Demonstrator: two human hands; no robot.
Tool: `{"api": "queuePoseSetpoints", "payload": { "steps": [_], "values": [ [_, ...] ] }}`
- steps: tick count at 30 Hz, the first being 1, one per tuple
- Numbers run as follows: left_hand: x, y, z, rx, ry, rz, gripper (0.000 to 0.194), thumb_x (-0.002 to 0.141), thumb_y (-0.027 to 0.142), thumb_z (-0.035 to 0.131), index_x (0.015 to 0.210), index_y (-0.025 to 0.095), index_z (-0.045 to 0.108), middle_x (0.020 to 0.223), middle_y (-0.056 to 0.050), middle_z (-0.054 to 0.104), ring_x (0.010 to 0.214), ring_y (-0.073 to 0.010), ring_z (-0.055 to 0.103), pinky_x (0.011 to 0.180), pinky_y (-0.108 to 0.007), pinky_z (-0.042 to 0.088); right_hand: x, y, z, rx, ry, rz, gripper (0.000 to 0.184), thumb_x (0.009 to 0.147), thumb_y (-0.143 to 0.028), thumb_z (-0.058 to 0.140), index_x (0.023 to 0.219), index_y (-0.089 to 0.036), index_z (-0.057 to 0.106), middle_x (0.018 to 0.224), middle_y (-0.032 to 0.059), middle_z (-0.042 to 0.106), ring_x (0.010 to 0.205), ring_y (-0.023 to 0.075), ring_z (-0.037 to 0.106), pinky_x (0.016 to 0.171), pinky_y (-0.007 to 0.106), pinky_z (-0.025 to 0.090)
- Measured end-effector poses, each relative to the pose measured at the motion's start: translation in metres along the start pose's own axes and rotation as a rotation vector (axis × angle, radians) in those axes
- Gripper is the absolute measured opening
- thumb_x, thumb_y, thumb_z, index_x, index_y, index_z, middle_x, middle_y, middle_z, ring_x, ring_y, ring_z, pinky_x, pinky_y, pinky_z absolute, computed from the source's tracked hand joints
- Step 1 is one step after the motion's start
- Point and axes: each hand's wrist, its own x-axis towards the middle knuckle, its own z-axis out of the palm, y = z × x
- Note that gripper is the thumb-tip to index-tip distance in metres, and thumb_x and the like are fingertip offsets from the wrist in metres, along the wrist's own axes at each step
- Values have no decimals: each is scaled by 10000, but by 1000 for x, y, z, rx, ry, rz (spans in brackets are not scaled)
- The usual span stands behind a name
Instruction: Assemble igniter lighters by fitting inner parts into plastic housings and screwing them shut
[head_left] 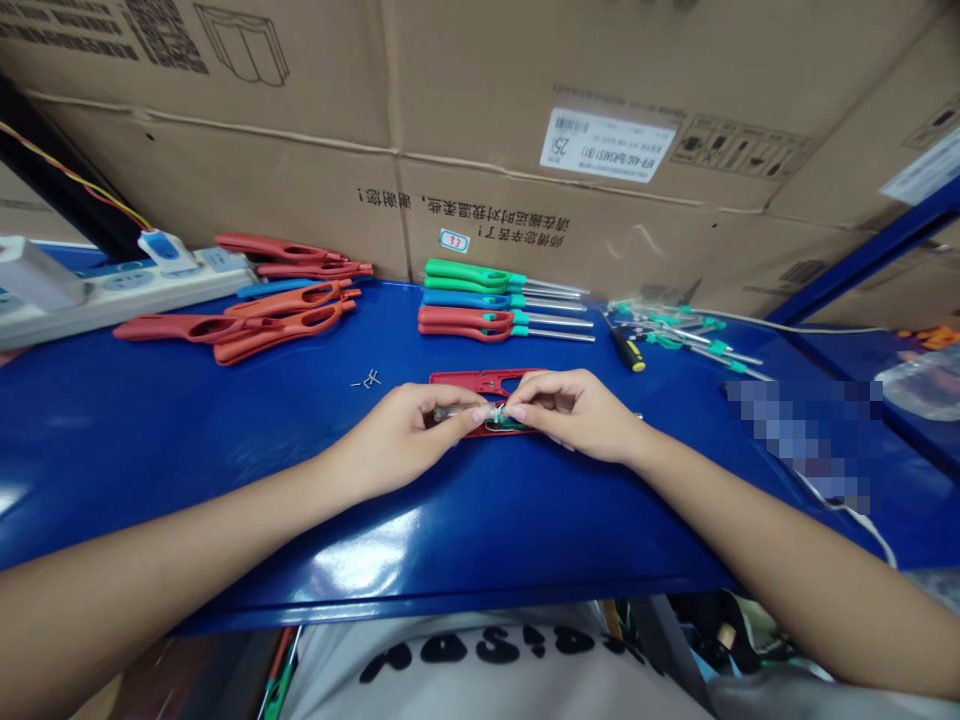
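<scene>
Taking the two hands as the clock's centre, a cluster of handles, mostly orange-red, lies at ten o'clock on the blue tabletop; no metal rods show on them, so these look unfinished. Between nine and ten o'clock, nearer in, small loose screws lie in a little heap, none seemingly put to use.

At the centre, the left hand has thumb and fingers closed on a clear tube. Below it, the lower red half-shell lies on the tabletop, with a green piece and white wire at its middle. The other red half-shell lies just beyond, at twelve o'clock, apart from it, so the casing is open and I judge this piece part-way through. Further out at twelve, a row of lighters in green, blue and red, with metal rods fitted, looks finished.

The right hand has its fingers bunched at the wire; how far closed, or on what, I cannot tell. At two o'clock lie a screwdriver and, beyond it, a pile of loose rods with green fittings, apparently unused.
</scene>
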Motion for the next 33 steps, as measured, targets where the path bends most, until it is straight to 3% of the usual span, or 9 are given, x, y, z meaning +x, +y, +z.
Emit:
{"api": "queuePoseSetpoints", "payload": {
  "steps": [16, 27, 33],
  "values": [
    [0, 0, 1, -4, -7, 1, 306, 913, 423, 606, 1034, 197, 773, 903, -34, 769, 733, -170, 628, 655, -260, 476, 1, 1, 1, -41, 21, -19, 244, 820, -415, 716, 838, -173, 737, 834, 39, 699, 706, 137, 592, 644, 270, 449],
    [2, -1, 1, -16, 2, 7, 324, 919, 433, 598, 1067, 201, 770, 1000, -48, 780, 863, -209, 678, 758, -294, 509, 2, -3, 1, 14, 38, 84, 319, 792, -474, 746, 831, -159, 713, 637, -25, 612, 429, 55, 431, 413, 219, 315],
    [2, 0, 0, 22, 9, -18, 383, 926, 477, 590, 1108, 188, 763, 994, -56, 780, 755, -184, 650, 685, -280, 491, 2, -3, 1, 43, 38, 112, 380, 799, -518, 725, 839, -143, 680, 511, -52, 535, 387, 59, 408, 384, 206, 281]
  ]
}}
